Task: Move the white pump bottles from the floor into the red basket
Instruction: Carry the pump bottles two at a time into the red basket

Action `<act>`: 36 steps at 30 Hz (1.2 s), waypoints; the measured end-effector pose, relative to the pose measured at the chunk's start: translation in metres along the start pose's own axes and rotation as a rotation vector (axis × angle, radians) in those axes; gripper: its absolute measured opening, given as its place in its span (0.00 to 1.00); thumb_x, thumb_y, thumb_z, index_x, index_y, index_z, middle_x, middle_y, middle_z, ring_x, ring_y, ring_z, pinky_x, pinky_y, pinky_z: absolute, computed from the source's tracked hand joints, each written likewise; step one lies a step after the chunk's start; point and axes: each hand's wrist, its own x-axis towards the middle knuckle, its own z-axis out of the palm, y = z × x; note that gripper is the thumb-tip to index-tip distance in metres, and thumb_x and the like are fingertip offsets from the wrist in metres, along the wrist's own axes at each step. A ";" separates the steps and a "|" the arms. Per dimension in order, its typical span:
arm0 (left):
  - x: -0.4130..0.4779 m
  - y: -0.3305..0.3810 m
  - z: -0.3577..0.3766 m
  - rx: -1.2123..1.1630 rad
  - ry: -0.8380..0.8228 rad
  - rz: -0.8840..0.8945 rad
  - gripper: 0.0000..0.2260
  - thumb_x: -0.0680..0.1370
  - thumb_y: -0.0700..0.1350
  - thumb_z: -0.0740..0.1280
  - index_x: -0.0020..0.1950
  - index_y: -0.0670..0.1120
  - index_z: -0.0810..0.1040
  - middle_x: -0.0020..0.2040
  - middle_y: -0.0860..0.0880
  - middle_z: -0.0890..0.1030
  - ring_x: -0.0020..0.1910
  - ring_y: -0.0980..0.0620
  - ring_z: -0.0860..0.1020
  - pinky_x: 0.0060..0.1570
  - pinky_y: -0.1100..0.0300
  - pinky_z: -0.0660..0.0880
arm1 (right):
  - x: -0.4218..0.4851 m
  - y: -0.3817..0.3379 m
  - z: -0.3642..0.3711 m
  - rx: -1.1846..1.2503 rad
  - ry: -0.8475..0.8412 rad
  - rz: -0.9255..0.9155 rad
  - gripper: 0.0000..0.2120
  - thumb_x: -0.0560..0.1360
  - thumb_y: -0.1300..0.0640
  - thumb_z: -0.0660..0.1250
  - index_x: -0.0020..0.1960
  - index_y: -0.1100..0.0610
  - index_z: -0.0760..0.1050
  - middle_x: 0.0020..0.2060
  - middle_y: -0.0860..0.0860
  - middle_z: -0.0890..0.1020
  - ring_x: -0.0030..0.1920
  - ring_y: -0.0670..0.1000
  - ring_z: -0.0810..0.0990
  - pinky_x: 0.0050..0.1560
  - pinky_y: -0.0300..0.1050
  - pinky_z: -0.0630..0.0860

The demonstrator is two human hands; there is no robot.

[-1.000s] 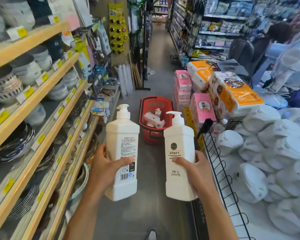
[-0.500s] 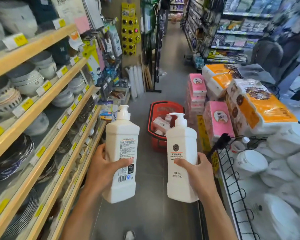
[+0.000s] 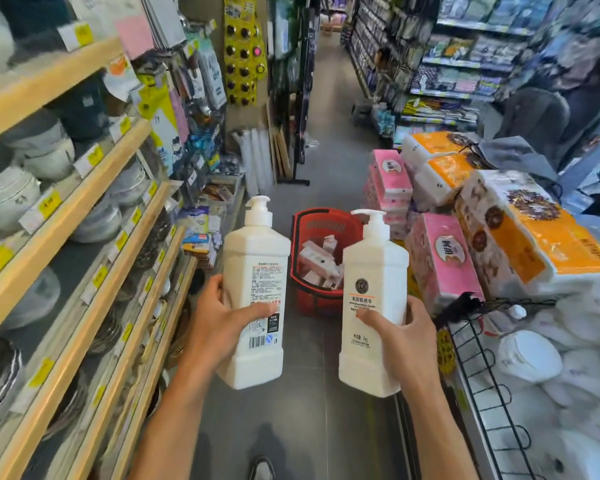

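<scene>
Carrying two white pump bottles is the step in hand: both are up in the air, off the floor (image 3: 326, 161), and neither is in the red basket (image 3: 313, 303) yet. The left hand (image 3: 219, 327) holds the left bottle (image 3: 253, 265) low on its body, with the thumb laid across the label and the fingers (image 3: 212, 289) curled round the back. The right hand (image 3: 400, 344) holds the right bottle (image 3: 373, 271) the same way, thumb in front and the other fingers wrapped round the far side. Both bottles stand upright. The basket sits on the floor ahead, and from here it shows between the two bottles, with some small boxes (image 3: 317, 261) already lying inside. I think the next move is to walk closer, bend down and set the bottles in, one at a time, since the basket looks small and partly full. The bottles are smooth hard plastic with flat sides and cut corners, wide at the shoulder, each with a thin neck and a pump on top. They look big, and may be heavy, so a firm hold helps. The basket is red plastic with slots in its wall. Soft packs of tissue (image 3: 444, 261) are stacked to its right, and wooden shelves (image 3: 84, 202) of bowls run along the left.
</scene>
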 end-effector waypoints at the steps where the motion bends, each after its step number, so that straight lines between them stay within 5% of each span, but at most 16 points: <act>1: 0.006 0.004 -0.002 0.003 -0.003 -0.003 0.36 0.55 0.50 0.81 0.61 0.49 0.75 0.51 0.52 0.85 0.46 0.55 0.85 0.48 0.50 0.81 | 0.006 -0.003 0.004 0.013 0.008 -0.004 0.26 0.68 0.54 0.81 0.60 0.49 0.70 0.49 0.41 0.81 0.48 0.44 0.82 0.40 0.41 0.76; 7: 0.052 0.018 -0.004 -0.015 0.025 -0.015 0.32 0.61 0.41 0.84 0.60 0.50 0.74 0.50 0.52 0.85 0.46 0.54 0.85 0.51 0.46 0.81 | 0.054 -0.010 0.030 0.017 0.038 0.005 0.29 0.67 0.51 0.81 0.62 0.48 0.70 0.51 0.41 0.81 0.51 0.47 0.83 0.48 0.49 0.80; 11: 0.091 0.029 0.009 -0.050 0.064 -0.044 0.35 0.56 0.45 0.82 0.60 0.48 0.75 0.50 0.51 0.86 0.46 0.51 0.86 0.50 0.44 0.81 | 0.100 -0.018 0.047 0.011 0.039 -0.026 0.29 0.66 0.48 0.82 0.59 0.42 0.69 0.50 0.38 0.80 0.50 0.44 0.82 0.48 0.48 0.80; 17: 0.153 0.065 0.029 0.003 0.049 0.010 0.29 0.63 0.36 0.83 0.60 0.47 0.75 0.48 0.51 0.86 0.43 0.55 0.85 0.43 0.54 0.79 | 0.178 -0.037 0.071 0.077 0.036 0.033 0.30 0.64 0.44 0.81 0.60 0.41 0.69 0.49 0.38 0.81 0.50 0.46 0.82 0.55 0.60 0.81; 24: 0.214 0.082 0.035 -0.054 0.117 -0.003 0.26 0.64 0.37 0.82 0.55 0.53 0.76 0.45 0.53 0.86 0.42 0.56 0.85 0.39 0.58 0.77 | 0.246 -0.054 0.099 0.064 0.017 0.084 0.30 0.56 0.36 0.77 0.54 0.39 0.70 0.49 0.38 0.81 0.51 0.48 0.82 0.56 0.61 0.80; 36: 0.332 0.100 0.021 -0.068 0.066 -0.052 0.28 0.62 0.41 0.83 0.57 0.53 0.77 0.48 0.52 0.86 0.46 0.50 0.86 0.47 0.46 0.81 | 0.328 -0.081 0.164 0.019 0.011 0.120 0.29 0.66 0.49 0.82 0.60 0.47 0.70 0.49 0.39 0.80 0.49 0.44 0.81 0.52 0.53 0.80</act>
